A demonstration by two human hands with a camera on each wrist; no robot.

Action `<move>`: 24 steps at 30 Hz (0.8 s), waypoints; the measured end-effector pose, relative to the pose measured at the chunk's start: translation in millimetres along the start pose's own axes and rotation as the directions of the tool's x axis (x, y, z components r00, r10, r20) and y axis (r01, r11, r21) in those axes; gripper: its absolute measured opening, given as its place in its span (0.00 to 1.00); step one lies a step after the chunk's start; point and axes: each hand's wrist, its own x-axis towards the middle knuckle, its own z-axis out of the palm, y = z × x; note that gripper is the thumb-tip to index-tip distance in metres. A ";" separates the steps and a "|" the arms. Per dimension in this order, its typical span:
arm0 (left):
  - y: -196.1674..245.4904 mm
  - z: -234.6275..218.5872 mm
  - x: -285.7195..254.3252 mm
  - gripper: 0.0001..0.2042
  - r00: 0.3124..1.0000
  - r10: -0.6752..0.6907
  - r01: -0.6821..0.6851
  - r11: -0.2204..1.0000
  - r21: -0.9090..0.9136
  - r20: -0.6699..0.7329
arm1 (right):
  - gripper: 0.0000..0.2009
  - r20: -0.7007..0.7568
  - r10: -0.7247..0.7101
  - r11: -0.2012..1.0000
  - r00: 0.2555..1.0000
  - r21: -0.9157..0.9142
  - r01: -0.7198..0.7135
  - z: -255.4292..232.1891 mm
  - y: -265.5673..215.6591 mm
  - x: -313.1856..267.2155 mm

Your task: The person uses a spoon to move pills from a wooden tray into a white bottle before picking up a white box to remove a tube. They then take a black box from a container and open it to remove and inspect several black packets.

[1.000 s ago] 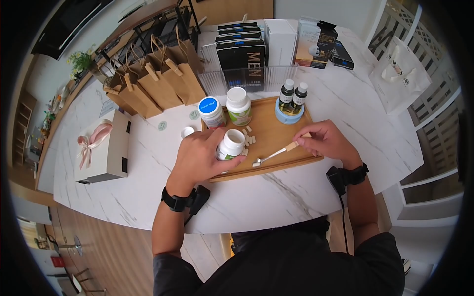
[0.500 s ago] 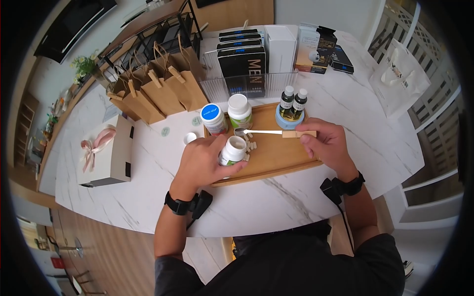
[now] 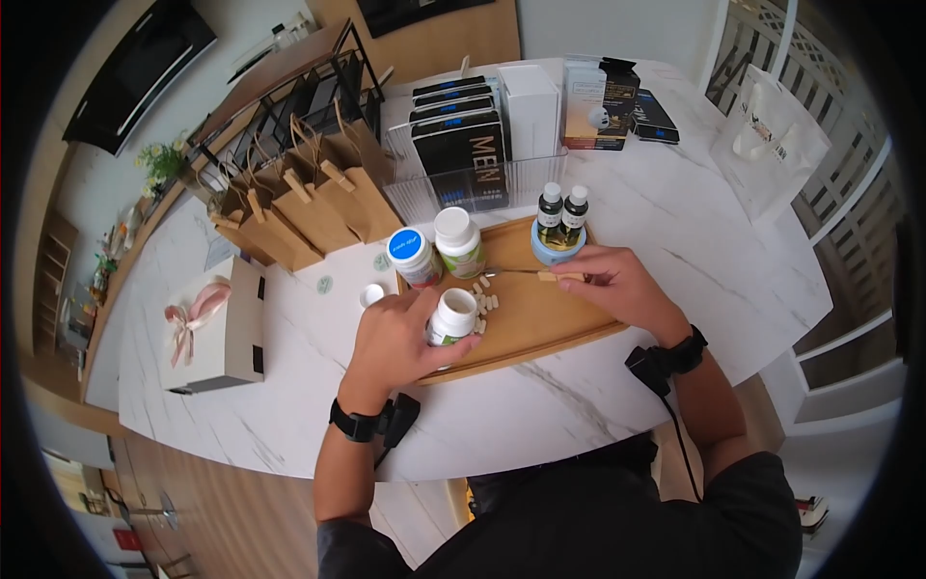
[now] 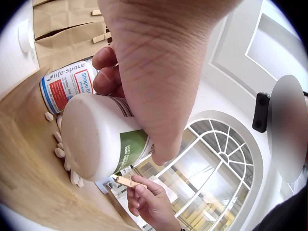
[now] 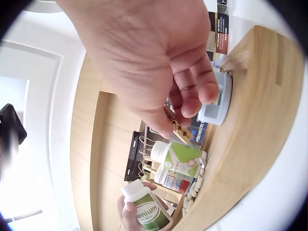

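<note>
My left hand grips an uncapped white pill bottle with a green label, held tilted over the left part of a wooden tray. In my right hand, thumb and fingers pinch a wooden clothespin. A small metal spoon sticks out leftward from the clothespin, its bowl close to several white pills on the tray. Behind the pills stand a capped white and green bottle and a blue-lidded jar. The right wrist view shows the clothespin between thumb and fingers.
A white cap lies left of the tray. Two dark bottles stand in a blue holder at the tray's back right. Further back are paper bags and black boxes; a ribboned box sits at left.
The right hand has swung the spoon up from the tray's front toward the back, leftward to the pills, then lowered it. The left hand keeps holding the bottle in place.
</note>
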 end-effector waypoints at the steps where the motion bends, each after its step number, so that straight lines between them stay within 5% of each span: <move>1: 0.0 -0.2 -0.6 0.24 1.000 0.013 -0.013 1.000 0.003 0.004 | 0.12 0.032 -0.014 1.000 0.999 0.015 0.013 0.9 3.7 0.1; 5: -2.9 1.2 -2.7 0.28 0.997 -0.029 0.028 0.999 0.022 0.065 | 0.12 0.165 0.014 1.000 0.986 0.000 -0.015 -5.2 0.0 -3.3; 12: 0.5 1.7 -0.4 0.23 1.000 0.019 -0.019 1.000 -0.004 -0.011 | 0.12 0.187 0.051 0.997 0.981 0.053 -0.062 -14.9 3.2 -5.9; 14: 0.3 1.5 -0.5 0.23 1.000 0.015 -0.015 1.000 -0.003 -0.008 | 0.13 0.218 0.195 0.963 0.956 0.142 -0.229 -16.3 -5.4 -5.9; 18: -0.9 1.8 -1.5 0.23 1.000 0.020 -0.020 1.000 0.006 -0.005 | 0.12 0.191 0.271 0.933 0.943 0.188 -0.306 -16.1 -1.9 -5.6; 24: -1.9 1.9 -1.8 0.24 1.000 0.012 -0.012 1.000 -0.001 0.007 | 0.11 0.077 0.211 0.924 0.974 0.310 -0.225 -16.5 -2.3 -4.2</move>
